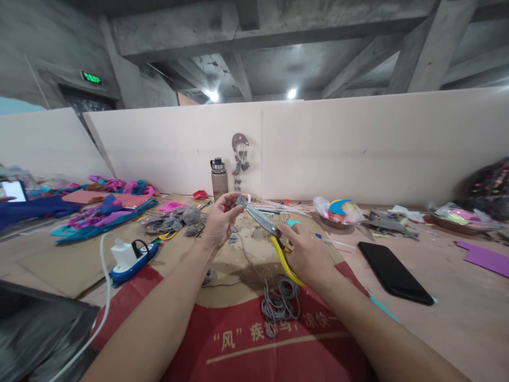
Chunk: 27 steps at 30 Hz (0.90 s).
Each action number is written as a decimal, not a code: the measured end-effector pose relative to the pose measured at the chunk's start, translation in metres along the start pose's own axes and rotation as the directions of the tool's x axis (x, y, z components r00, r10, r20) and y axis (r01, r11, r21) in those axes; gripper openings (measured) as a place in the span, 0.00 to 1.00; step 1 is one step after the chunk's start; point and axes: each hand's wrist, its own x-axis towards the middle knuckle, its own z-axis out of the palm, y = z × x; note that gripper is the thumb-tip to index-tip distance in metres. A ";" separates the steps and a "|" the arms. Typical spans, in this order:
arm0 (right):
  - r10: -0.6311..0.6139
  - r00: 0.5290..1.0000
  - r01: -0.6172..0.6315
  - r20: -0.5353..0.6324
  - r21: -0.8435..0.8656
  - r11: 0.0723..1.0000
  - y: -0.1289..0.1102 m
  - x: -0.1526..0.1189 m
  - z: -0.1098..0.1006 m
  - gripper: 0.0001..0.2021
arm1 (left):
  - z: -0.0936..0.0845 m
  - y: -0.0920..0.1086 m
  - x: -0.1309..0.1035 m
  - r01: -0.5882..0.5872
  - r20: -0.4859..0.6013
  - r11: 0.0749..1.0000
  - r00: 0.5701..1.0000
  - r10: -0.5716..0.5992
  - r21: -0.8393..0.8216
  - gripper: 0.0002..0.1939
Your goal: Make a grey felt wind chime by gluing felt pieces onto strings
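Note:
Between the thumb and fingers of my left hand (222, 217) is a small grey fabric piece (241, 200). My right hand (306, 249) grips yellow-handled scissors (284, 262), their blades pointing up and left to the grey piece. Whether the blades touch it or are parted, I cannot tell. Below my hands lies a loose tangle of grey cord (278, 302), with a strand running up from it. The cord rests on a red and tan cardboard sheet (238, 339).
Left are a blue power strip (133, 265) with a white plug and grey scraps (163, 223). A bottle (219, 180) stands behind, near a hanging grey moon ornament (240, 151) on the white partition. Right are a phone (393, 270) and a bowl of wrapped craft pieces (338, 215).

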 end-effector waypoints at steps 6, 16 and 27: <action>-0.013 0.999 0.011 -0.052 -0.053 0.999 0.002 0.001 0.001 0.16 | 0.000 0.000 0.000 0.003 0.017 1.000 1.000 -0.003 0.031 0.18; -0.012 0.999 0.010 -0.043 -0.053 0.999 0.004 0.000 0.002 0.16 | -0.002 0.000 0.001 -0.010 0.042 0.997 0.999 0.008 0.071 0.18; 0.008 1.000 -0.008 -0.004 -0.094 0.996 0.004 0.002 0.000 0.16 | -0.004 -0.002 0.001 -0.006 0.054 0.997 0.999 0.002 0.074 0.18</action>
